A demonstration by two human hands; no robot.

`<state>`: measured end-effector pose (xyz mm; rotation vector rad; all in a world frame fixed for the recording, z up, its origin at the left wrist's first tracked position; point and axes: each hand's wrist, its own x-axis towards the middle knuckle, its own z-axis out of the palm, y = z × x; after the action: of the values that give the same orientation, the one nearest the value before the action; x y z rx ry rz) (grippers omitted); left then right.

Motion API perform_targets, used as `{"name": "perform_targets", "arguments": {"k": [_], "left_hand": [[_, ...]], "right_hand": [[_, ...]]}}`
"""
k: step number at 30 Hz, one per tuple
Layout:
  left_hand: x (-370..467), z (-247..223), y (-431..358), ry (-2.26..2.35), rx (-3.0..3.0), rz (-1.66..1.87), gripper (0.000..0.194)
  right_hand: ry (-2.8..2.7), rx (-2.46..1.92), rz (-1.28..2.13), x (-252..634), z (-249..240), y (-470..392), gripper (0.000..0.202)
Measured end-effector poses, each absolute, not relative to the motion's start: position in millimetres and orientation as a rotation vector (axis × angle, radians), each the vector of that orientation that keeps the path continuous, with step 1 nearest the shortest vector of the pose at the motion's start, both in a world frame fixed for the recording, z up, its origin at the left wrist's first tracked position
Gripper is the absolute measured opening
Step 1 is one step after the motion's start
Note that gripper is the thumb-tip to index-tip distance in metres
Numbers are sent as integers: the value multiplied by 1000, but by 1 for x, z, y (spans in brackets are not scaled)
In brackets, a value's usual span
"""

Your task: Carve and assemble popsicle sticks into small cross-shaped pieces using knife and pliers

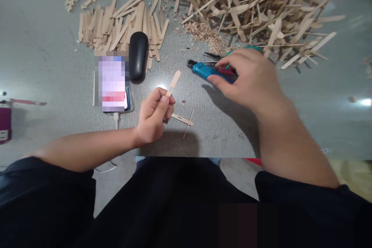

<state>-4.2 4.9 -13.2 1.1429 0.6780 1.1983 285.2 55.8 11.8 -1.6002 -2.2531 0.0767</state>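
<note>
Between the thumb and curled fingers of my left hand is a wooden craft stick, its rounded end pointing up and away; a small slot shows near my thumb. My right hand is closed around the handle of a blue utility knife, thumb on the near side and fingers on the far side. The knife's dark tip points left. Whether it still rests on the table is hard to tell. Just right of my left hand lies a slotted craft stick, with a thin wooden strip across it.
A large heap of craft sticks covers the back right, with wood shavings before it. More sticks lie at back left. A black case stands beside a phone on a cable. Other tools lie behind the knife.
</note>
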Motion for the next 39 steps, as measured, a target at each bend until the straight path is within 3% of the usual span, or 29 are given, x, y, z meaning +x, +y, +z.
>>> {"name": "perform_targets", "arguments": {"k": [9, 13, 19, 23, 29, 39], "left_hand": [[-3, -18, 7, 766, 1234, 1262, 37], [0, -18, 8, 795, 1266, 1292, 35], [1, -14, 6, 761, 1131, 1252, 32], [-1, -11, 6, 855, 1165, 1243, 34], [-4, -1, 7, 806, 1272, 1170, 31], [-4, 5, 2, 710, 1255, 1095, 30]], "right_hand": [[-2293, -1718, 283, 258, -4, 43, 48], [-2256, -1657, 268, 255, -8, 37, 42], [-2115, -1002, 248, 249, -5, 34, 39], [-2082, -990, 305, 241, -3, 27, 32], [-2157, -1093, 268, 228, -8, 19, 71], [-2210, -1118, 289, 229, -5, 16, 71]]}}
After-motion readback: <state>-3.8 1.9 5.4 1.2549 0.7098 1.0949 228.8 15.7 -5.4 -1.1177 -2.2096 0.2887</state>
